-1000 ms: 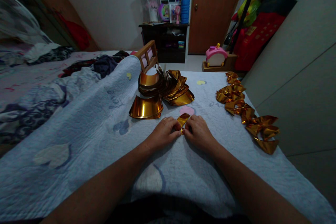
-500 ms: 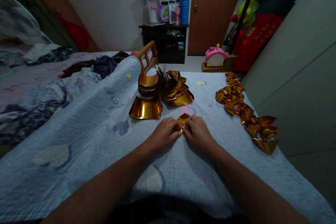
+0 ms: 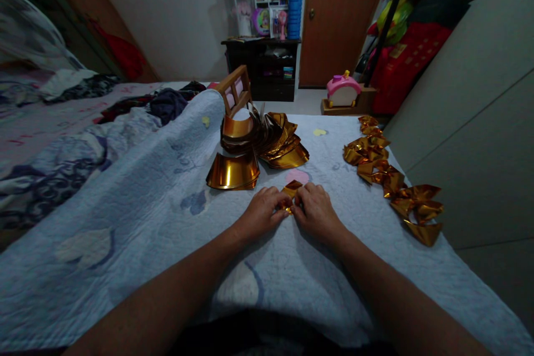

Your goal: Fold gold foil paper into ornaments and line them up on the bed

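A small piece of gold foil paper (image 3: 292, 187) is held between my two hands, low over the bed cover. My left hand (image 3: 268, 207) grips its left side, thumb and fingers bent together. From the other side my right hand (image 3: 314, 206) pinches it, fingertips almost meeting those of the left. Part of the foil is hidden under the fingers. Just beyond my hands lie fanned stacks of gold foil sheets (image 3: 233, 171). To the right a row of folded gold foil pieces (image 3: 422, 229) runs along the bed's edge.
A pale blue quilt (image 3: 158, 267) covers the surface under my arms. At the far edge stands a small wooden frame (image 3: 234, 90) behind the stacks. Rumpled clothes (image 3: 167, 104) lie at left. A pink toy case (image 3: 344, 89) and a dark shelf (image 3: 261, 69) stand beyond.
My fingers have shifted slightly on the gold foil paper, covering more of its middle. Both hands keep their hold; the stacks and folded pieces lie as before.
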`<action>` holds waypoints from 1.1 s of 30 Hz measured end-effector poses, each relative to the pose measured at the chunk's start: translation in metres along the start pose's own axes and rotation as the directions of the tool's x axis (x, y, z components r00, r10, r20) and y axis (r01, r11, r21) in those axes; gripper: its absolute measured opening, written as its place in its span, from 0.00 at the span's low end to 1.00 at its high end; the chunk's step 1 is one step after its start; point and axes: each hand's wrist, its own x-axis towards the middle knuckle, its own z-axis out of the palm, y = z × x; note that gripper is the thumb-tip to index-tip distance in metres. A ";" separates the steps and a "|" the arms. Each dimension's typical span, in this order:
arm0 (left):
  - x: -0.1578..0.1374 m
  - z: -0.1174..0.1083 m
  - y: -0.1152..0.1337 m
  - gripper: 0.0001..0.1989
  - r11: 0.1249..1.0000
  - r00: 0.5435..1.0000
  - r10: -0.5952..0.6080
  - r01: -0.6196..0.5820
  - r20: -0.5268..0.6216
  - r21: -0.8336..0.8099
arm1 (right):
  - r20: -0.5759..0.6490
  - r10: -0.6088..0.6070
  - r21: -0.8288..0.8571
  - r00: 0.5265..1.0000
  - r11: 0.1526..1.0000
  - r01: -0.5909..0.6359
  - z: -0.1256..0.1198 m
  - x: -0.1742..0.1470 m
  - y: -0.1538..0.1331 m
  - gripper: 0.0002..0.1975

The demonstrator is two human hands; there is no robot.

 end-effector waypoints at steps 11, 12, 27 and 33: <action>-0.002 -0.001 0.002 0.06 1.000 1.000 -0.017 0.017 0.008 0.004 | 0.025 0.048 -0.074 0.999 0.996 -0.046 -0.007 -0.001 -0.004 0.08; -0.002 -0.001 0.002 0.06 1.000 1.000 -0.018 0.018 0.011 0.004 | 0.026 0.057 -0.085 0.998 0.995 -0.055 -0.008 -0.002 -0.004 0.09; -0.002 0.001 -0.001 0.07 1.000 1.000 -0.012 0.012 0.016 -0.004 | 0.050 0.113 -0.097 0.992 0.989 -0.108 -0.020 -0.007 0.017 0.14; -0.003 0.001 -0.002 0.08 1.000 1.000 0.013 -0.013 0.013 -0.005 | 0.024 0.037 0.014 0.999 0.999 -0.037 -0.023 -0.006 0.032 0.08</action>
